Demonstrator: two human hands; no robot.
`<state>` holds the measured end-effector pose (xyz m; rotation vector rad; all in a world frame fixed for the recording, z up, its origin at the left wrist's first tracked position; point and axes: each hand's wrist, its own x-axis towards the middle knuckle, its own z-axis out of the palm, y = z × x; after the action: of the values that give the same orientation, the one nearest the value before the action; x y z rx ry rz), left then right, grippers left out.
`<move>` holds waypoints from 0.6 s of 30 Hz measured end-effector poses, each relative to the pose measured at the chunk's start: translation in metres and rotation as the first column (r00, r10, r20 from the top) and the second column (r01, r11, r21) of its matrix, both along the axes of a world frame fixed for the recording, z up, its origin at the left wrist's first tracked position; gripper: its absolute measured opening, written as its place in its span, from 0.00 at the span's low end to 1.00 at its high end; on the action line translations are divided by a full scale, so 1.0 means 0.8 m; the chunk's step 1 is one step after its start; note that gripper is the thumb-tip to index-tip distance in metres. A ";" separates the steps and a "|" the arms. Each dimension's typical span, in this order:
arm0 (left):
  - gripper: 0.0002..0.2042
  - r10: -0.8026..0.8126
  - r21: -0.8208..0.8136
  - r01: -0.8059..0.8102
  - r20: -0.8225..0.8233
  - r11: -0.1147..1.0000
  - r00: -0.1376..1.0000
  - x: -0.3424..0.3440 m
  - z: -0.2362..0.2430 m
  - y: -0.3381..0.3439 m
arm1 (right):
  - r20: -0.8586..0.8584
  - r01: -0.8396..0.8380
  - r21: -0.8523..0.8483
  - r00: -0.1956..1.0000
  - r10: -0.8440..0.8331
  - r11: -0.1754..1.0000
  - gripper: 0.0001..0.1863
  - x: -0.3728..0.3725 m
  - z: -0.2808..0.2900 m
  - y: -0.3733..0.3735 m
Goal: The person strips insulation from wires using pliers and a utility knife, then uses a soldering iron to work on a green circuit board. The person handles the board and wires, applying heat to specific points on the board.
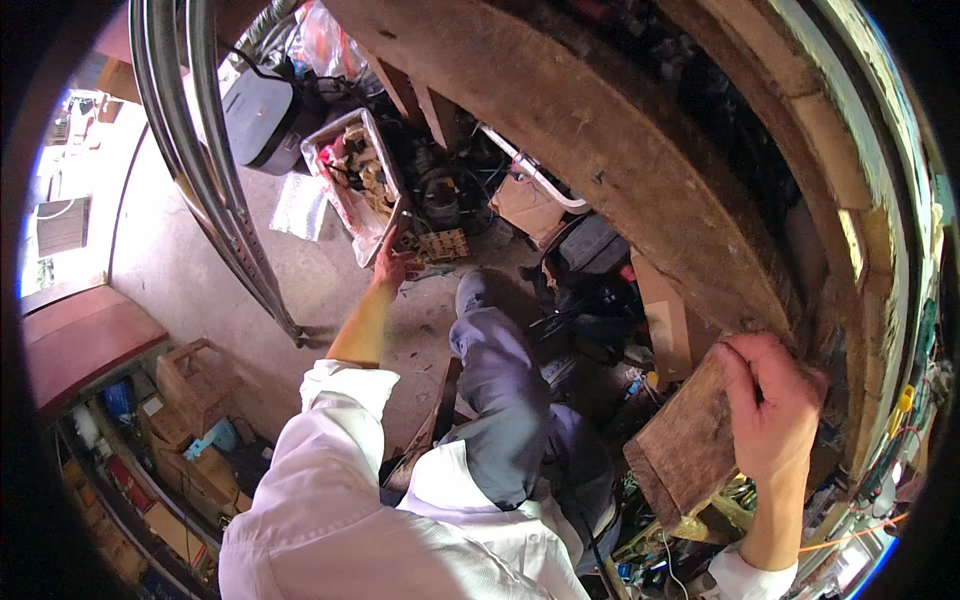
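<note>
At the far left of centre, my left hand reaches down to the near corner of a shallow pale box. Its fingers are apart, one pointing along the box's edge; whether they touch it I cannot tell. Brown scraps and crumpled red and pale plastic lie inside that box. Beside my fingers sits a small tan slab with a pitted surface. On the right, my right hand is closed over the edge of a thick, worn wooden board, fingers curled over its top and partly hidden.
A long wooden beam crosses the upper right. Curved metal bars hang at the upper left. A dark case, a white tube frame and cardboard stand around the concrete floor. Shelves with a wooden box line the left.
</note>
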<state>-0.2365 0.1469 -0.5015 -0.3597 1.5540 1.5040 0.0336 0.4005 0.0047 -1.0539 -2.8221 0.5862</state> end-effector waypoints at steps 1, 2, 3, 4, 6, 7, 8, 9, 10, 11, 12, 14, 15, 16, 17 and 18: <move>0.33 0.010 0.022 -0.010 0.029 1.000 1.000 0.004 0.018 0.011 | 0.005 0.006 -0.004 1.000 -0.006 1.000 0.02 0.000 0.000 0.001; 0.32 -0.107 0.014 0.109 -0.106 0.994 0.989 0.008 0.007 0.007 | 0.004 0.000 -0.010 1.000 0.000 1.000 0.02 0.000 0.002 0.000; 0.30 -0.199 -0.013 0.200 -0.142 0.980 0.970 0.012 0.000 0.008 | 0.020 -0.004 -0.009 1.000 0.004 1.000 0.02 -0.001 0.003 -0.001; 0.29 -0.291 -0.042 0.288 -0.174 0.957 0.941 0.013 -0.007 0.012 | 0.035 -0.007 -0.007 0.999 0.007 1.000 0.02 -0.002 0.005 -0.001; 0.25 -0.395 -0.072 0.397 -0.365 0.915 0.843 0.013 -0.073 -0.012 | 0.029 -0.032 -0.025 0.999 0.033 0.999 0.02 -0.007 0.008 0.000; 0.25 -0.412 -0.123 0.398 -0.397 0.909 0.820 0.009 -0.077 -0.004 | 0.025 -0.022 -0.025 0.999 0.023 0.999 0.02 -0.007 0.005 0.000; 0.24 -0.435 -0.172 0.401 -0.427 0.900 0.793 0.005 -0.069 0.008 | 0.021 -0.007 -0.026 1.000 0.008 1.000 0.02 -0.006 0.004 -0.001; 0.24 -0.459 -0.222 0.402 -0.455 0.888 0.763 0.004 -0.056 0.021 | 0.030 -0.007 -0.021 1.000 0.008 1.000 0.02 -0.005 0.003 0.000; 0.22 -0.291 -0.110 0.276 -0.534 0.955 0.794 0.005 -0.031 0.041 | 0.038 0.000 -0.015 0.999 0.001 1.000 0.03 -0.003 0.002 0.001; 0.22 -0.159 -0.001 0.205 -0.634 0.979 0.757 -0.001 -0.011 0.054 | 0.044 -0.004 -0.013 0.999 0.004 1.000 0.03 -0.002 0.002 0.002; 0.22 -0.014 0.115 0.137 -0.715 0.984 0.699 -0.014 0.004 0.065 | 0.030 -0.022 0.012 0.999 0.022 1.000 0.03 -0.001 0.002 0.002; 0.21 0.052 0.107 0.061 -0.812 0.992 0.582 -0.031 0.007 0.061 | 0.008 -0.064 0.058 0.998 0.063 0.996 0.03 0.001 0.000 0.002; 0.20 -0.038 -0.019 0.040 -0.839 0.999 0.542 -0.040 -0.005 0.050 | 0.009 -0.072 0.066 0.997 0.071 0.995 0.03 0.001 0.000 0.003; 0.19 -0.142 -0.139 0.050 -0.807 0.989 0.574 -0.043 -0.017 0.036 | 0.010 -0.080 0.076 0.997 0.079 0.994 0.03 0.001 0.000 0.003; 0.18 -0.251 -0.254 0.081 -0.761 0.964 0.598 -0.047 -0.028 0.028 | 0.012 -0.080 0.089 0.997 0.079 0.993 0.03 0.002 -0.001 0.003; 0.17 -0.359 -0.347 0.160 -0.645 0.924 0.674 -0.037 -0.036 0.015 | 0.019 -0.077 0.091 0.997 0.076 0.993 0.03 0.003 -0.002 0.004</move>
<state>-0.2657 0.1592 -0.5302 0.3497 2.3069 1.2526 0.0358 0.4035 0.0034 -0.9424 -2.8834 0.4509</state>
